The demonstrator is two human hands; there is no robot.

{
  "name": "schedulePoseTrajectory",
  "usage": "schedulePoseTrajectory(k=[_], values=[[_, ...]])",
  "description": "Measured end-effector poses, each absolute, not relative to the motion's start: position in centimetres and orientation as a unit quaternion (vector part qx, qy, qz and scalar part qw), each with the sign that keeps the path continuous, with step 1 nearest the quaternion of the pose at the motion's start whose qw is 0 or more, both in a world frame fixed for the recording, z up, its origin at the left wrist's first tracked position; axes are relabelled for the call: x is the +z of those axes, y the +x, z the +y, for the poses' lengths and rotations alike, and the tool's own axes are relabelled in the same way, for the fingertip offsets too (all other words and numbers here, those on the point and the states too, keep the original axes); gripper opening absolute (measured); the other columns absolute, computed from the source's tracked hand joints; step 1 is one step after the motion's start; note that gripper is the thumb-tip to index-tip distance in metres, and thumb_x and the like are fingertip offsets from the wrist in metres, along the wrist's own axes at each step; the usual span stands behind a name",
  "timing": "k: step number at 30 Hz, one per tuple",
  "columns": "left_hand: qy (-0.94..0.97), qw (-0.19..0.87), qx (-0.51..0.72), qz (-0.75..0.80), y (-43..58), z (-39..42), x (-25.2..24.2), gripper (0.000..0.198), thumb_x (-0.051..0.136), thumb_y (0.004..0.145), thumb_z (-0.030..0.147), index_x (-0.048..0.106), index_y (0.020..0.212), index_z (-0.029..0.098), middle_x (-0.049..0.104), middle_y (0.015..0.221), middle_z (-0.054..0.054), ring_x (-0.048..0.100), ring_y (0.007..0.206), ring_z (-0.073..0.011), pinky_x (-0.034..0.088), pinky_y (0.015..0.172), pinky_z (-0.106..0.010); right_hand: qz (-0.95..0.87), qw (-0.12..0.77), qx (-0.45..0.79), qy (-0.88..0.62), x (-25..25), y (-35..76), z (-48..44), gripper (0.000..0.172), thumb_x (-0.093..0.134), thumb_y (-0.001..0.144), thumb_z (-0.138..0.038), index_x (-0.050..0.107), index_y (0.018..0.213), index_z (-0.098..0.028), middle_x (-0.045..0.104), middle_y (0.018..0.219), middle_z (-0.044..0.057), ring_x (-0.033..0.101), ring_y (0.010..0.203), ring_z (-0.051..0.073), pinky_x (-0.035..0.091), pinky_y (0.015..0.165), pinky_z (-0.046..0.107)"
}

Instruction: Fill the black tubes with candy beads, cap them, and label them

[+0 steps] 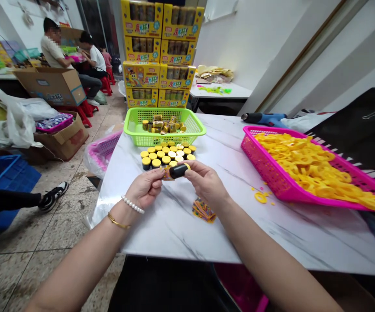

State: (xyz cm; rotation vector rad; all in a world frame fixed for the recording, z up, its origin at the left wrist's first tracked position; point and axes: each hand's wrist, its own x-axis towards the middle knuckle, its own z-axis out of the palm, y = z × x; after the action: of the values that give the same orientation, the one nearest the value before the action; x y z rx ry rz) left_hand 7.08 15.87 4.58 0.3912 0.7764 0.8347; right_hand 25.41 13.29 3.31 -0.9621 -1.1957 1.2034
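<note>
Between my hands, above the marble-patterned table (161, 229), is a small black canister (178, 170) with a yellow cap, lying sideways. My right hand (207, 180) pinches it at the capped end. My left hand (146, 186) pinches a colourful printed label (167, 173) that touches the canister's other end. Just beyond them stand rows of black canisters with yellow caps (166, 159). A loose stack of printed labels (203, 210) lies on the table beneath my right wrist.
A green basket (164, 139) holds wrapped canisters, with stacked yellow boxes (142, 74) behind it. On the right, a pink basket (272, 177) holds yellow plastic pieces; a blue heat tool (265, 119) lies behind. Two seated people (56, 52) and a third work at the far left.
</note>
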Motion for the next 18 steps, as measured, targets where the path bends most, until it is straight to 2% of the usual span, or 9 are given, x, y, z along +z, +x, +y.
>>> schedulePoseTrajectory(k=[4,6,10,14,18], values=[[0.162,0.828,0.409,0.348,7.1,15.8,4.6,0.015,0.054,0.091,0.001,0.060,0.079,0.008,0.057,0.060,0.003,0.033,0.030,0.0028,0.017,0.027,-0.008,-0.527,0.570,0.421,-0.470,2.8,25.0,13.3,0.033,0.079,0.072,-0.045,0.067,0.091,-0.020,0.070,0.086,0.002,0.064,0.081,0.016,0.054,0.079,0.031],[0.168,0.824,0.415,0.346,7.1,15.7,4.5,0.014,0.057,0.089,0.001,0.059,0.077,0.009,0.058,0.061,0.003,0.034,0.030,0.0025,0.017,0.027,-0.008,-0.535,0.575,0.391,-0.480,2.7,24.6,13.2,0.030,0.075,0.076,-0.043,0.064,0.092,-0.020,0.070,0.089,0.003,0.065,0.081,0.016,0.055,0.076,0.030],[0.219,0.799,0.431,0.356,7.4,15.4,4.4,0.011,0.062,0.086,0.006,0.061,0.076,0.007,0.061,0.061,0.001,0.036,0.032,0.0022,0.019,0.028,-0.008,-0.550,0.584,0.386,-0.455,2.5,23.7,12.6,0.029,0.072,0.079,-0.040,0.055,0.096,-0.023,0.069,0.092,0.003,0.067,0.082,0.016,0.056,0.077,0.030],[0.227,0.784,0.445,0.370,7.4,15.4,4.4,0.019,0.068,0.084,0.013,0.059,0.068,0.009,0.051,0.051,0.005,0.035,0.031,0.0007,0.017,0.028,-0.009,-0.578,0.578,0.356,-0.454,2.4,24.0,12.3,0.029,0.072,0.080,-0.035,0.053,0.098,-0.023,0.064,0.087,0.000,0.064,0.076,0.013,0.055,0.074,0.028],[0.234,0.800,0.416,0.363,7.2,15.6,4.4,0.012,0.069,0.081,0.009,0.060,0.072,0.008,0.060,0.061,0.001,0.033,0.032,0.0022,0.016,0.029,-0.010,-0.592,0.573,0.328,-0.462,2.5,24.4,12.3,0.028,0.073,0.079,-0.034,0.055,0.097,-0.023,0.065,0.089,0.000,0.066,0.079,0.014,0.055,0.077,0.029]])
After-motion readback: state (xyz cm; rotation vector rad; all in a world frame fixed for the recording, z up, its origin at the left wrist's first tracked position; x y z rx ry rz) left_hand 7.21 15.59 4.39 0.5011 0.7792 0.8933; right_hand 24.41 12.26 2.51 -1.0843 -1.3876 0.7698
